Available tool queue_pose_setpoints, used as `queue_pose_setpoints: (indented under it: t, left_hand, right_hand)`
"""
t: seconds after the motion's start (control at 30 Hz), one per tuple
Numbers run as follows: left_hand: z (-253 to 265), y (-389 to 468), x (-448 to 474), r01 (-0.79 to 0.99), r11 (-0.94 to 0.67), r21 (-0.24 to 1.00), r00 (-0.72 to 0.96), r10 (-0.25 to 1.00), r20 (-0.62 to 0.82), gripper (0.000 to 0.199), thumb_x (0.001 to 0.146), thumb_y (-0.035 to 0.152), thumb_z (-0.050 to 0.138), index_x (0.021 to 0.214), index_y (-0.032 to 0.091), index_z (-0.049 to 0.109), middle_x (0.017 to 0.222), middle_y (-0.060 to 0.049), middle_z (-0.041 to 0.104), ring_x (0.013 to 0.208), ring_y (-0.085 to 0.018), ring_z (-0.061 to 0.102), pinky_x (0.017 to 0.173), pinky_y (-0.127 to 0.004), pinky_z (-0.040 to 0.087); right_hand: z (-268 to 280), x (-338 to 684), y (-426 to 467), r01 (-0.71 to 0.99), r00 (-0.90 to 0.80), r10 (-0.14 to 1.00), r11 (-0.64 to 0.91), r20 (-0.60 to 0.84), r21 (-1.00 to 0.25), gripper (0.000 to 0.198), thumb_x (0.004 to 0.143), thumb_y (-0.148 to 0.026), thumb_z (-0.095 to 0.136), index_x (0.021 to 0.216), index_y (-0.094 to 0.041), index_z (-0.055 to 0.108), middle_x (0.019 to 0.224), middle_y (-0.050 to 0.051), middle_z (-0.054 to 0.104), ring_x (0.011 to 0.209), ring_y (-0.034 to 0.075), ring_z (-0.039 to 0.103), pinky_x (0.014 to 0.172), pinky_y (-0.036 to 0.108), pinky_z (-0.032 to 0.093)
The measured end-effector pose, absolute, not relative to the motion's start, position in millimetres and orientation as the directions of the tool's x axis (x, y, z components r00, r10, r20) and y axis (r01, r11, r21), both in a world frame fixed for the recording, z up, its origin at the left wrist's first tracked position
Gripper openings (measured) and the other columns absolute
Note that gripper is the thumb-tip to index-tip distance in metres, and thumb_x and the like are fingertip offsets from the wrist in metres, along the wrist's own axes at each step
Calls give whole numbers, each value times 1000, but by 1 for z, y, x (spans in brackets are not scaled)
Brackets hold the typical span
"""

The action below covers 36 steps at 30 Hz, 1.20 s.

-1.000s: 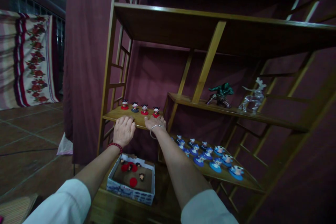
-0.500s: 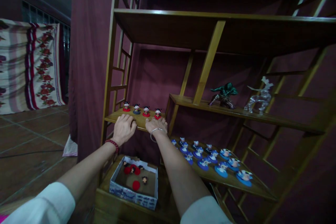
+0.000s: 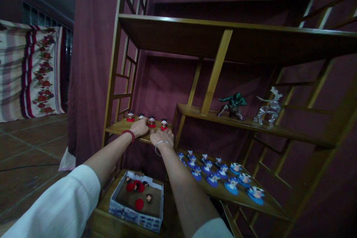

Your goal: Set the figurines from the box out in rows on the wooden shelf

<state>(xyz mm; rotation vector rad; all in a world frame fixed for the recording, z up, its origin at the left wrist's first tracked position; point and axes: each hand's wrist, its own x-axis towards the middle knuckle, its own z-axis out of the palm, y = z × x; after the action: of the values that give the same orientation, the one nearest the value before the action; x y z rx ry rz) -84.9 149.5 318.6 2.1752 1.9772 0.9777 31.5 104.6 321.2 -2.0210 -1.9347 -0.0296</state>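
Four small figurines with black hair buns stand in a row on the small left shelf [image 3: 114, 129]. My left hand [image 3: 139, 128], wearing a red bead bracelet, reaches over the shelf with its index finger stretched out. It partly hides the second figurine [image 3: 141, 116] and comes close to the third figurine [image 3: 151, 121]; whether it touches either I cannot tell. My right hand [image 3: 162, 137], with a silver bangle, lies at the shelf's front edge with fingers spread, just before the rightmost figurine [image 3: 164, 124]. Neither hand visibly grips anything.
Below, a cardboard box [image 3: 134, 218] holds loose figurines and red discs. Several blue-based figurines [image 3: 212, 179] stand on the lower right shelf. Above them are a green-caped figure [image 3: 232, 105] and a clear deer figurine [image 3: 269, 108]. A wooden post [image 3: 217, 70] divides the unit.
My left hand has moved forward and right to the second and third figurines, its index finger now stretched out. My right hand stays at the shelf edge. The view has shifted slightly.
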Motion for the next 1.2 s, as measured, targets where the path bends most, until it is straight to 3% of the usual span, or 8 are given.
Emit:
queue_pose_setpoints:
  t: [0.33,0.8,1.03,1.2]
  left_hand:
    - [324,161,-75,929,-109,355,-34,927,373,36,68,22,50,104,16,53,102,-14,62,94,-25,58,74,-30,43]
    - [323,155,-76,938,-149,313,9,913,409,24,71,21,44,89,22,61,93,-7,66,88,-21,59,72,-28,44]
    - [322,152,-76,936,-172,308,38,917,397,26,69,21,47,90,27,61,96,-1,65,89,-18,58,73,-25,43]
    - [324,148,-74,943,-176,283,63,928,368,31,67,28,51,97,32,61,100,-1,64,91,-22,58,74,-30,44]
  right_hand:
    - [319,32,108,974,62,963,-2,261,-225,58,81,-45,27,119,-8,47,132,20,35,123,33,24,94,43,20]
    - [321,31,107,978,59,964,-5,257,-207,57,81,-46,26,118,-8,47,130,21,36,120,33,27,91,45,21]
    - [322,32,105,978,51,966,3,253,-209,56,80,-46,26,118,-10,48,130,20,38,119,33,29,91,45,22]
    - [322,32,105,978,69,962,-12,264,-210,55,81,-45,27,118,-10,49,130,20,37,119,33,29,91,45,22]
